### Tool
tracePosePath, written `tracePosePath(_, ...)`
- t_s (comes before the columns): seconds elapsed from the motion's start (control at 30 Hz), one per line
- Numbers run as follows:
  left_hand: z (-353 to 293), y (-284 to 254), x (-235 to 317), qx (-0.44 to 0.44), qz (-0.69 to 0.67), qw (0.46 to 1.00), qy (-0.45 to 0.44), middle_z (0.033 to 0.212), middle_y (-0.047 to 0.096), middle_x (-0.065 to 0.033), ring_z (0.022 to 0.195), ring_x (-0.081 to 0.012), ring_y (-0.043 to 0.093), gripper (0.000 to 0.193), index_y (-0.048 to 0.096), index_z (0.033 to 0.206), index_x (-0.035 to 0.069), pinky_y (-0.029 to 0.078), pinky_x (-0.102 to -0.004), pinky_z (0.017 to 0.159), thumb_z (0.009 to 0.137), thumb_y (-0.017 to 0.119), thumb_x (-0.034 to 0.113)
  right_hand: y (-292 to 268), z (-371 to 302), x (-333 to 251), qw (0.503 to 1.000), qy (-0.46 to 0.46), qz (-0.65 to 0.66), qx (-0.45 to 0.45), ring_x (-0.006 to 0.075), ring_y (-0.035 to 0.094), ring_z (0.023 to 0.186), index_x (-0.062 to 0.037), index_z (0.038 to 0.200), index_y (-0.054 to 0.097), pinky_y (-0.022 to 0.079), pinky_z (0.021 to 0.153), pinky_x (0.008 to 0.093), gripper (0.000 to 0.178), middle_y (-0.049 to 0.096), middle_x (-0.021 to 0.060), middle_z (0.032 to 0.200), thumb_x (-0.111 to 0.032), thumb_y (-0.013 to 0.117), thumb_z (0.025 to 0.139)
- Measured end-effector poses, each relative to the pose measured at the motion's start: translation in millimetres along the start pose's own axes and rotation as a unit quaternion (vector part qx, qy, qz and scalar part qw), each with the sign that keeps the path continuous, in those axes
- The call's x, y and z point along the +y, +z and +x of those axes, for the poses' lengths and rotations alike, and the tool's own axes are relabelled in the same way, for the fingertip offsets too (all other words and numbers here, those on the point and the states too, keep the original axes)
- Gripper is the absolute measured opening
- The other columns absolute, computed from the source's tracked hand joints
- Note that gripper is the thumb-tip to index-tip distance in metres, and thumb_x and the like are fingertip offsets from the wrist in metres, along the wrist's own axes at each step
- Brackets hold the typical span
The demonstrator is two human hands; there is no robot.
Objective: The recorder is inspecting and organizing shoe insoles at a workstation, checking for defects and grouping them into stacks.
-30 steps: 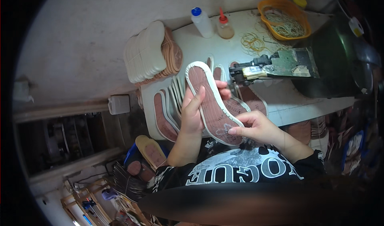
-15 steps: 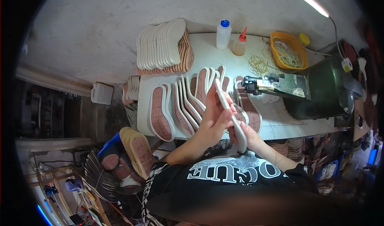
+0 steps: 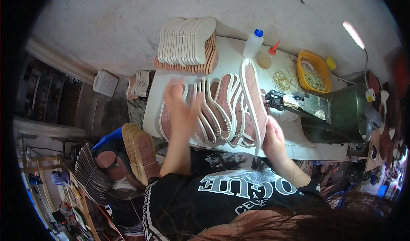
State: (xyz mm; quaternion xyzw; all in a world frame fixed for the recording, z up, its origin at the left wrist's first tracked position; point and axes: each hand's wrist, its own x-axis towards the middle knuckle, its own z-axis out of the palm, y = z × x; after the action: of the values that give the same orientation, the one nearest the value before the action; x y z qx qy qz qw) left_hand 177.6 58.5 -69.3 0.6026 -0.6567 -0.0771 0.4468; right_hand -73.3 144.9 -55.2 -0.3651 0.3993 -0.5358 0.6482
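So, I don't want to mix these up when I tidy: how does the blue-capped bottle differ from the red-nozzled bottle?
The blue-capped bottle has a short, blunt top, while the red-nozzled bottle ends in a long, pointed tip. The blue-capped bottle's body is taller; the red-nozzled bottle's is squatter. The blue-capped bottle looks milky white, the red-nozzled bottle brownish. Both stand on the white table.
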Motion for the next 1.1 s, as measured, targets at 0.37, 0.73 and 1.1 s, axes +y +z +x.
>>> tracePosePath(0.37,-32,-33,-98,-0.169,0.16,0.923,-0.307,0.126,0.051,-0.027,0.12,-0.0412,0.048,0.091,0.043,0.132,-0.006,0.038,-0.0443,0.102,0.064,0.081,0.04,-8,24,9,0.835,-0.186,-0.517,-0.033,0.0325,0.036,0.135,0.0005,0.137,0.042,0.031,0.108,0.0389,0.055,0.035,0.0198,0.146,-0.01,0.061,0.087)
tracePosePath(0.73,6,-71,-8,-0.098,0.031,0.965,-0.243,0.113,0.058,-0.0194,0.105,-0.0338,0.059,0.071,0.044,0.124,-0.003,0.048,-0.0369,0.09,0.065,0.08,0.012,-30,-9,-9,0.942,-0.037,-0.305,-0.134,0.0242,0.061,0.106,-0.0005,0.102,0.068,0.045,0.094,0.036,0.019,0.066,0.0131,0.111,-0.009,0.062,0.087)
tracePosePath(1.1,-25,44,117,-0.277,-0.511,0.788,-0.201,0.103,0.065,-0.0071,0.092,-0.0122,0.062,0.037,0.056,0.113,0.0,0.049,-0.0262,0.083,0.084,0.073,0.014,-26,-6,-7,0.986,-0.117,0.046,-0.108,0.0248,0.044,0.127,0.0052,0.138,0.037,0.038,0.104,0.0377,0.079,0.044,0.0158,0.136,-0.05,0.062,0.087)
